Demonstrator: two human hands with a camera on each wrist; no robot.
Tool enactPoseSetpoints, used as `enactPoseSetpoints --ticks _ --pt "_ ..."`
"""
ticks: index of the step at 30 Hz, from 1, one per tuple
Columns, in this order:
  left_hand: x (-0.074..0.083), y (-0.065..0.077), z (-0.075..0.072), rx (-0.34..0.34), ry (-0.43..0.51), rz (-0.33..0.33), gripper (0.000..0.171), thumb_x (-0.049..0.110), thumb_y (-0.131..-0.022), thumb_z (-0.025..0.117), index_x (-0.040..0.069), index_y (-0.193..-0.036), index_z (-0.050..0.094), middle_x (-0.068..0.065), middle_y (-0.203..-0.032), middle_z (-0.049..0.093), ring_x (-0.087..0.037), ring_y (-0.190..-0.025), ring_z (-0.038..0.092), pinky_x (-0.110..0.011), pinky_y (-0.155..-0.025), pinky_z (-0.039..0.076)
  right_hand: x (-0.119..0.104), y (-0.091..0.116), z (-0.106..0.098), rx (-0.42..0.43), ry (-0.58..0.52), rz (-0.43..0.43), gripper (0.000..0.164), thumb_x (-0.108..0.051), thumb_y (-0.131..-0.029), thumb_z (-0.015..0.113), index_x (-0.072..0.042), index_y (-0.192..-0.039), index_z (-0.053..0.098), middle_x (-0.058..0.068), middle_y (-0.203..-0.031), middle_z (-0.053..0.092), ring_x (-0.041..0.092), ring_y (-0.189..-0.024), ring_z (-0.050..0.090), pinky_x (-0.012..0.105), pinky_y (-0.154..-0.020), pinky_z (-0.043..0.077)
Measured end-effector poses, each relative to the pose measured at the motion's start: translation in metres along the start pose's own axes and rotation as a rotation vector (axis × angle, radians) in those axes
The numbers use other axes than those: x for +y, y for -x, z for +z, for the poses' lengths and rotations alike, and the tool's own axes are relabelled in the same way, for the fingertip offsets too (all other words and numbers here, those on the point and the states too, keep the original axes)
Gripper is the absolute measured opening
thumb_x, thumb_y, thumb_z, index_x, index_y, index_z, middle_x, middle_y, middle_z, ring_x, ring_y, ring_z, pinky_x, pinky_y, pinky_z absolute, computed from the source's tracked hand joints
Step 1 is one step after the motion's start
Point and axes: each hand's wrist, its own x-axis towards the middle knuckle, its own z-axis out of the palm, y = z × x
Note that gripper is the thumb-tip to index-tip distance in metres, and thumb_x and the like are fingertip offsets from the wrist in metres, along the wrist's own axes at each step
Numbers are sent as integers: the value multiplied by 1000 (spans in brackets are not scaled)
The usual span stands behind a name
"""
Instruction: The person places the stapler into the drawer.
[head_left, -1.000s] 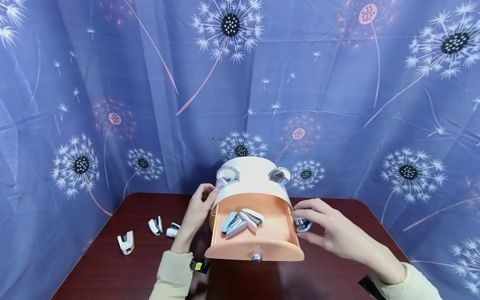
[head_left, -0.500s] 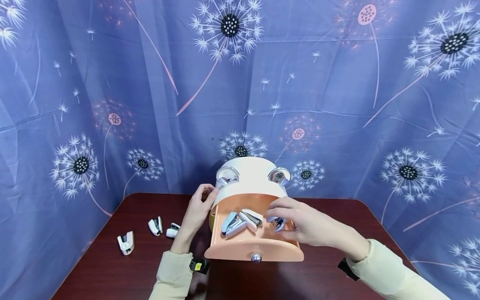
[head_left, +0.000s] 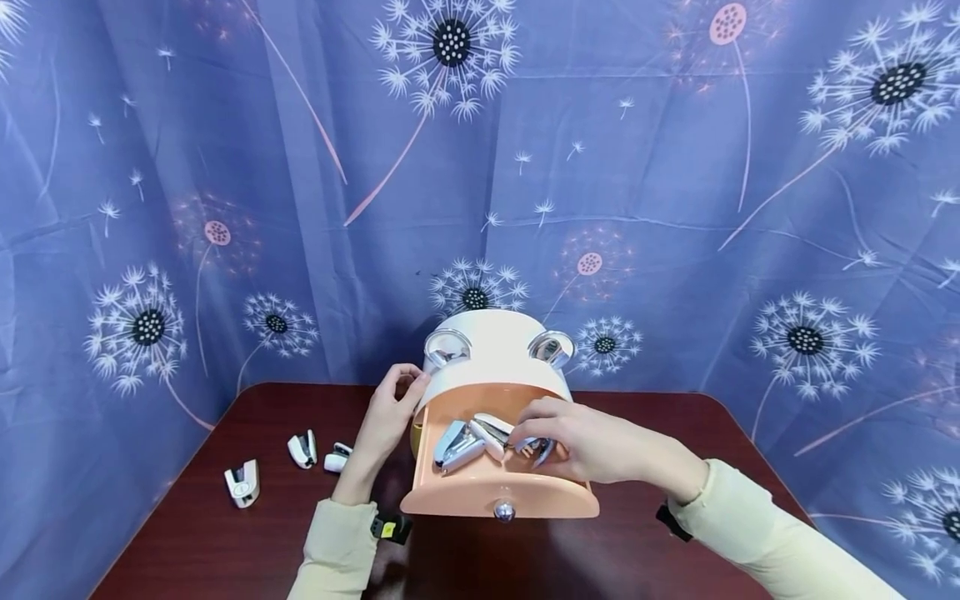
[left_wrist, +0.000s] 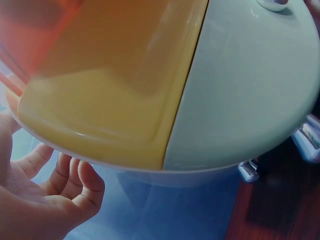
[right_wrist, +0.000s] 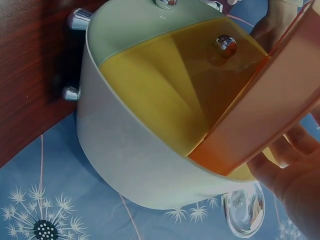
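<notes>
In the head view, my right hand (head_left: 600, 442) reaches into the pulled-out orange drawer (head_left: 442, 500) and grips a bluish mini stapler (head_left: 543, 451), partly hidden by the fingers. Beside it in the drawer lie a pale blue mini stapler (head_left: 457, 447) and a white mini stapler (head_left: 492, 432). My left hand (head_left: 386, 421) rests its loosely bent fingers at the left side of the white rounded drawer cabinet (head_left: 495, 342). Below the orange drawer, the left wrist view has a yellow drawer (left_wrist: 105, 110) and a pale green drawer (left_wrist: 240, 95), both closed.
Several white mini staplers (head_left: 242, 484) lie on the dark red table (head_left: 300, 542) to the left. Two round mirrors (head_left: 447, 346) stick up from the cabinet's top. A blue dandelion-print curtain (head_left: 637, 167) hangs behind the table.
My right hand has carried the bluish mini stapler from outside the drawer's right side into it, close to the white one. The left hand stays at the cabinet; the head view shifts slightly.
</notes>
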Motion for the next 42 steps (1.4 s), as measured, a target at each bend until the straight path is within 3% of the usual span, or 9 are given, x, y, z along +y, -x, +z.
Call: enactPoseSetpoints --ticks 8,13,21,26,30,34,39,42 --pt "0 -1 -1 1 -11 15 28 31 -97 63 8 -111 59 -9 -95 59 -19 -81 53 -26 -63 45 0 -2 5 -67 -42 74 31 -18 -89 73 -18 -118 66 -7 -116 56 8 -104 52 29 -90 46" --pt "0 -1 -1 6 -5 18 26 29 -97 63 7 -110 59 -9 -94 58 -18 -79 53 -25 -62 45 0 0 5 -41 -54 80 32 -23 -89 74 -19 -120 65 -7 -118 57 8 -107 53 30 -91 46" --pt "1 0 -1 6 0 14 24 24 -97 63 5 -112 59 -9 -94 58 -17 -77 52 -24 -61 44 -8 12 -7 120 -87 149 42 -37 -94 66 -15 -130 60 -1 -134 54 13 -117 54 34 -89 48" --pt "0 -1 -1 -6 7 15 25 28 -97 64 7 -111 59 -8 -91 56 -17 -74 52 -24 -61 43 -23 20 -13 281 -89 181 42 -28 -94 68 -16 -133 58 1 -137 53 15 -116 55 31 -83 48" --pt "-1 -1 -1 -15 15 17 28 31 -97 63 8 -111 59 -10 -91 56 -20 -74 52 -25 -61 44 -38 25 -13 414 -58 137 41 -19 -91 71 -17 -130 60 -2 -132 56 15 -116 55 23 -87 45" --pt "-1 -1 -1 -6 12 6 27 31 -97 64 8 -111 59 -9 -92 57 -21 -77 53 -25 -62 44 -54 26 -9 540 -3 45 33 -24 -94 68 -14 -126 63 1 -127 59 19 -116 56 20 -96 40" --pt "1 -1 -1 -2 -12 -14 25 24 -98 62 4 -113 58 -10 -93 57 -17 -78 51 -24 -63 43 -72 22 -6 662 105 -129 25 -23 -98 62 -5 -114 68 9 -116 62 25 -102 60 26 -91 43" --pt "2 -2 -1 -2 -20 -17 24 20 -99 61 1 -114 57 -12 -93 56 -18 -77 51 -24 -62 43 -81 20 -4 691 149 -188 22 -20 -98 61 -4 -110 69 10 -112 62 27 -98 60 30 -90 44"
